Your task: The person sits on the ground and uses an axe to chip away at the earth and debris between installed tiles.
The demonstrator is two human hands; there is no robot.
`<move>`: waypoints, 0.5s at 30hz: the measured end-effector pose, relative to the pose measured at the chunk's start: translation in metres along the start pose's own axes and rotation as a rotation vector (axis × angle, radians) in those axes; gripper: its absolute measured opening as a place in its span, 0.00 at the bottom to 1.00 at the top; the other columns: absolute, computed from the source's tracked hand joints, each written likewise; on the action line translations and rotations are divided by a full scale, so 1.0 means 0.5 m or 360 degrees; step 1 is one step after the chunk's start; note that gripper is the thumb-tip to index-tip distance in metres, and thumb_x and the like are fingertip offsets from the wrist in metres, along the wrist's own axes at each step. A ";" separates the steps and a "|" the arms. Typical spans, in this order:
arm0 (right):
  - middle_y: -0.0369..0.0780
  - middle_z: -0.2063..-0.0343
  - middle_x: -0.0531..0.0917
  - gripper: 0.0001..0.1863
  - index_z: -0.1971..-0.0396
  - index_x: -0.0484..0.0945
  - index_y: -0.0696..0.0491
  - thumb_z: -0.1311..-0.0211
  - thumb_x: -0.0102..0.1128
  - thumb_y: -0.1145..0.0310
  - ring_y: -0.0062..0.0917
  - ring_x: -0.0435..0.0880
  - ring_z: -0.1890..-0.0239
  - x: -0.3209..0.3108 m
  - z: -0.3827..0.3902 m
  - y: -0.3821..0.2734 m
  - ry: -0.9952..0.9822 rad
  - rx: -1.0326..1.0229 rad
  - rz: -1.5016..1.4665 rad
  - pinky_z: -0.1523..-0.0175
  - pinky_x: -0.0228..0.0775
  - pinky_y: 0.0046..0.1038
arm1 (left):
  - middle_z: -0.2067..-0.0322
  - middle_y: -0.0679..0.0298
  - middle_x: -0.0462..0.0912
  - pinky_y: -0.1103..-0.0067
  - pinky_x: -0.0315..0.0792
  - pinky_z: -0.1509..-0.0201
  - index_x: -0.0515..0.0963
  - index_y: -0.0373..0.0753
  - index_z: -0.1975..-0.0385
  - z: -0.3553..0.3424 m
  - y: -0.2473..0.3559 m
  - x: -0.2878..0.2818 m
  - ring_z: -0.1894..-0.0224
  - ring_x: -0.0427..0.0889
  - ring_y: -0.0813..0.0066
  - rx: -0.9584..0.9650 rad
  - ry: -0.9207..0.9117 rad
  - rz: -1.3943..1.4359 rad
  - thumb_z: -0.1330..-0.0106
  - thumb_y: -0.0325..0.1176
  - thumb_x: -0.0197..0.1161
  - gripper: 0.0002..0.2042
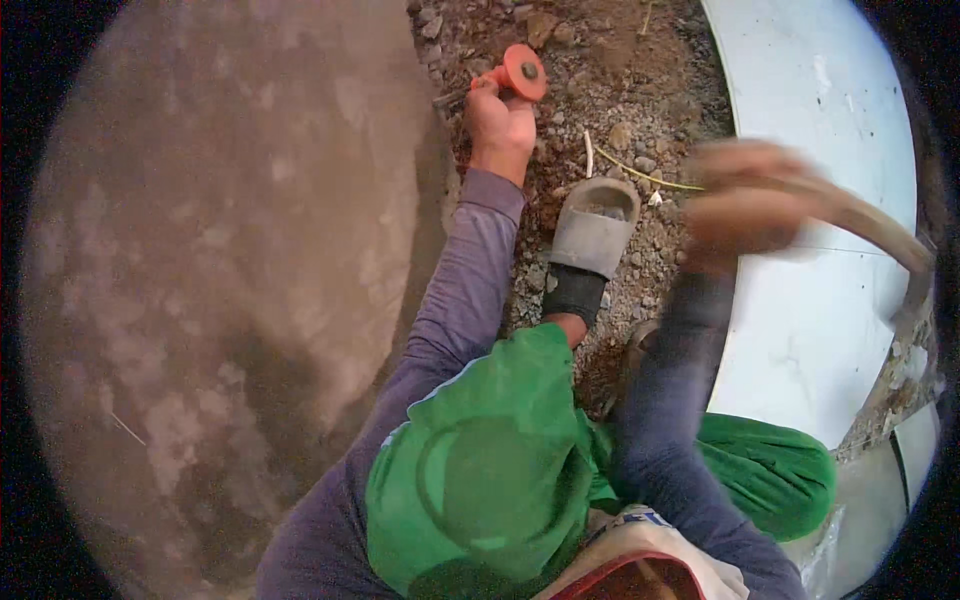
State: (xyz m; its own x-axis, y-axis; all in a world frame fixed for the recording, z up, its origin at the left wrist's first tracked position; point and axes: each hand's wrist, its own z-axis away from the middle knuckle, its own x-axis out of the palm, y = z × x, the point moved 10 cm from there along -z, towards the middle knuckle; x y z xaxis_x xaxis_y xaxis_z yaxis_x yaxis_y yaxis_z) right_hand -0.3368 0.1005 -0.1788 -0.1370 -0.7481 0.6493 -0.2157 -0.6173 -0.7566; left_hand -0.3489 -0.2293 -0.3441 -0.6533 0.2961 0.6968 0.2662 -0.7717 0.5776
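Note:
My left hand (502,125) is closed around the orange grip of a chisel (524,73) with a round orange hand guard. The guard's grey metal centre faces up, and the chisel's shaft points left at the concrete edge; whether its tip touches is too small to tell. My right hand (750,205), smeared by motion, grips the wooden handle of a hammer (870,222). The hammer's blurred head is raised out to the right, over the edge of the white panel and well apart from the chisel.
A large concrete surface (230,250) fills the left side. Gravelly soil (640,60) runs beside it, with a thin yellow-green wire (650,178) on it. White panels (800,340) lie at the right. My sandalled foot (592,240) rests on the gravel between my arms.

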 end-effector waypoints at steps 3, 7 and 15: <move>0.47 0.76 0.83 0.14 0.69 0.81 0.54 0.27 0.45 0.68 0.39 0.84 0.74 0.092 0.247 0.279 -0.0793 0.0792 0.1635 0.68 0.73 0.41 | 0.62 0.63 0.74 0.62 0.71 0.37 0.71 0.39 0.68 -0.033 -0.055 -0.037 0.55 0.72 0.66 -0.0447 -0.0053 0.0210 0.26 0.29 0.43 0.10; 0.32 0.80 0.75 0.16 0.59 0.77 0.52 0.29 0.58 0.54 0.22 0.76 0.79 0.058 0.117 0.147 -0.0773 0.0677 0.1755 0.74 0.70 0.28 | 0.60 0.63 0.74 0.63 0.71 0.37 0.71 0.38 0.66 -0.029 0.004 -0.008 0.54 0.72 0.64 -0.0014 -0.0184 -0.0115 0.25 0.29 0.43 0.09; 0.34 0.79 0.74 0.16 0.62 0.76 0.54 0.27 0.55 0.55 0.21 0.74 0.79 0.024 -0.077 -0.078 -0.0014 -0.0121 -0.0017 0.74 0.68 0.29 | 0.48 0.56 0.72 0.59 0.67 0.30 0.71 0.36 0.57 -0.025 0.001 -0.020 0.40 0.72 0.59 -0.0007 -0.0006 -0.0028 0.23 0.31 0.45 0.08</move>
State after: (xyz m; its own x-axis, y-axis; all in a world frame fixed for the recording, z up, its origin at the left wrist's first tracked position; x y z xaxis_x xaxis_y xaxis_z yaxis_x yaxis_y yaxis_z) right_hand -0.3674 0.1250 -0.1387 -0.1256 -0.7439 0.6564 -0.2901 -0.6052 -0.7414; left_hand -0.3510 -0.2397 -0.3560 -0.6553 0.3120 0.6880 0.2515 -0.7687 0.5881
